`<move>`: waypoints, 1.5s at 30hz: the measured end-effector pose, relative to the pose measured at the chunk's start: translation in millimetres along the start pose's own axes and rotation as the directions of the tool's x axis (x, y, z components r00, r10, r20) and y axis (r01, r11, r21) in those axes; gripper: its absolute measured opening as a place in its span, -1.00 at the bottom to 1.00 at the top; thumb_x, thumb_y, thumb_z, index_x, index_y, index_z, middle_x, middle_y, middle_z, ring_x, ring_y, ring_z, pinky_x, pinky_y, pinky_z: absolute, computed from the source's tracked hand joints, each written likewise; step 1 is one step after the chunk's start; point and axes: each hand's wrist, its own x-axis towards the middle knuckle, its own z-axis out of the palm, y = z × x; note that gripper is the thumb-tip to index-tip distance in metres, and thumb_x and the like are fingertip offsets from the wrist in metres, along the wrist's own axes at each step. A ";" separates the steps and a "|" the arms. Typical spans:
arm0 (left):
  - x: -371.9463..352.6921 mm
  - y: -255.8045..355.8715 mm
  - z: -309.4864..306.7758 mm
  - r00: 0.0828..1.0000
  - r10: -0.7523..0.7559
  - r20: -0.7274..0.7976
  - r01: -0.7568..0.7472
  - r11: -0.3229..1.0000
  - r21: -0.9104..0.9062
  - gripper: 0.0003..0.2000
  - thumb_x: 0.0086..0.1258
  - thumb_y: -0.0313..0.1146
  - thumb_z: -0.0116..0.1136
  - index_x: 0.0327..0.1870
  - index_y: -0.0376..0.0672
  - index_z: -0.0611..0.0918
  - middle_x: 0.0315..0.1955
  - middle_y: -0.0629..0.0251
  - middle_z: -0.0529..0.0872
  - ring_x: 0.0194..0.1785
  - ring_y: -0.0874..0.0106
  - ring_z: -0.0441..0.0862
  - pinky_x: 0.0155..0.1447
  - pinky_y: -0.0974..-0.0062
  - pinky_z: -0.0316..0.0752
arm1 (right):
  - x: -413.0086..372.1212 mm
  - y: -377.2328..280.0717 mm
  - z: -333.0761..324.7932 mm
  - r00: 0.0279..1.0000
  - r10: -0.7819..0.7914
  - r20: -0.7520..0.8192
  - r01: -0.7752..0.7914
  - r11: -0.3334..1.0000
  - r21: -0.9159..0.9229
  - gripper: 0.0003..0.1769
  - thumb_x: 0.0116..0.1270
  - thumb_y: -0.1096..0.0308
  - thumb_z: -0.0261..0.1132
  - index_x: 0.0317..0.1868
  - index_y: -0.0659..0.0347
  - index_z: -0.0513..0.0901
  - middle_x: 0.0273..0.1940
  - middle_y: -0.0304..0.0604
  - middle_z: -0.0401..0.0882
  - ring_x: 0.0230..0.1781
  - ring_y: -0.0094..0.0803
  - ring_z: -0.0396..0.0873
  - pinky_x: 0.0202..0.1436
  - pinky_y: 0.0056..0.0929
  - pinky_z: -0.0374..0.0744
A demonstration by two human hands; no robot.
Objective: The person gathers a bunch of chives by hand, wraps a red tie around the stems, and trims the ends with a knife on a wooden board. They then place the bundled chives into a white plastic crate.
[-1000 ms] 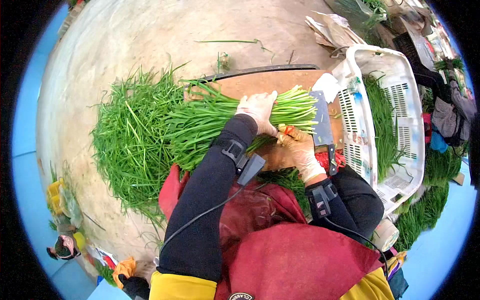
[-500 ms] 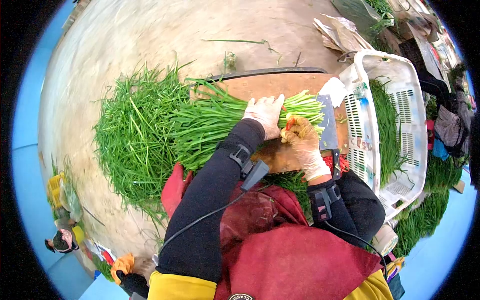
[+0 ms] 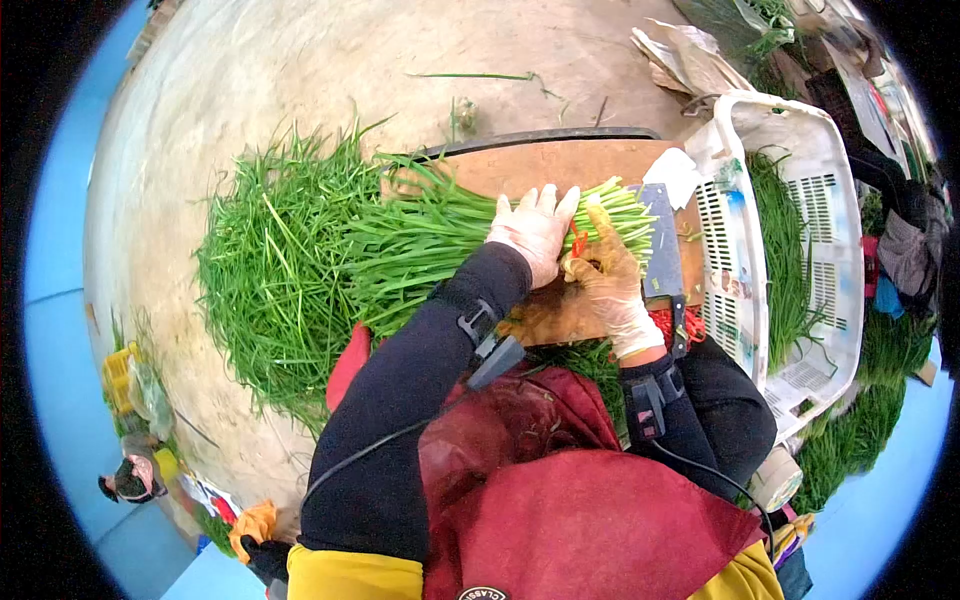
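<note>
A bundle of garlic chives (image 3: 420, 232) lies across a brown board (image 3: 560, 155), its pale cut stems pointing right. My left hand (image 3: 533, 235), in a thin pale glove, grips the bundle from above near the stems, fingers over the top and thumb side hidden. A red tie (image 3: 579, 240) shows on the bundle between my hands. My right hand (image 3: 612, 285), with a stained glove, has its index finger stretched over the stems; its other fingers curl at the red tie. Just right of the stems, a cleaver (image 3: 663, 245) rests on the board, black handle toward me.
Loose chives (image 3: 275, 270) are heaped left of the board. A white slatted basket (image 3: 735, 200) with chives inside stands at the right. Red ties (image 3: 690, 325) lie by the cleaver handle. A person (image 3: 133, 480) is at far left.
My right index finger has straightened up over the stems from a curled grip. My left fingers have spread slightly on the bundle. The view has shifted a little.
</note>
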 end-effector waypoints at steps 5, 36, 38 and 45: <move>-2.7 3.3 7.4 0.998 -0.020 -0.063 0.019 1.000 -0.022 -0.08 0.16 -0.15 0.34 0.53 -0.04 0.08 0.43 0.08 0.25 0.49 0.11 0.22 0.46 -0.17 0.13 | 3.8 5.8 2.0 0.990 0.138 0.040 -0.143 0.981 0.133 -0.21 0.22 0.61 0.25 0.48 0.10 0.27 -0.32 -0.24 0.66 -0.41 -0.60 0.57 -0.26 -0.54 0.60; -22.0 -2.4 -13.9 0.999 -0.037 -0.030 0.033 0.989 -0.142 -0.14 0.05 0.04 0.39 0.39 -0.13 0.31 0.33 0.13 0.40 0.42 0.17 0.33 0.43 -0.17 0.15 | 34.3 -34.7 0.4 0.927 0.347 -0.145 -0.307 0.921 0.241 -0.79 0.35 0.43 0.31 -0.04 0.28 0.70 -0.22 -0.22 0.71 -0.33 -0.55 0.58 -0.29 -0.60 0.53; -24.8 -0.3 -46.7 0.981 -0.033 0.189 0.080 0.966 -0.245 -0.08 0.03 0.14 0.34 0.41 -0.18 0.29 0.26 0.07 0.49 0.40 0.15 0.36 0.44 -0.12 0.14 | 26.7 -32.1 -10.2 0.940 0.339 0.028 -0.338 0.920 0.198 -0.78 0.35 0.42 0.34 -0.02 0.25 0.69 -0.29 -0.26 0.69 -0.40 -0.57 0.55 -0.37 -0.60 0.51; 4.3 2.9 -7.7 0.998 0.068 0.011 -0.067 0.997 -0.045 -0.16 0.16 0.01 0.29 0.42 -0.19 0.23 0.01 0.00 0.67 0.14 0.08 0.61 0.42 -0.16 0.14 | -38.7 -47.3 -1.4 0.996 -0.074 0.042 0.073 0.997 0.029 -0.86 0.31 0.57 0.29 -0.15 0.24 0.71 -0.25 -0.21 0.63 -0.26 -0.50 0.57 -0.16 -0.52 0.54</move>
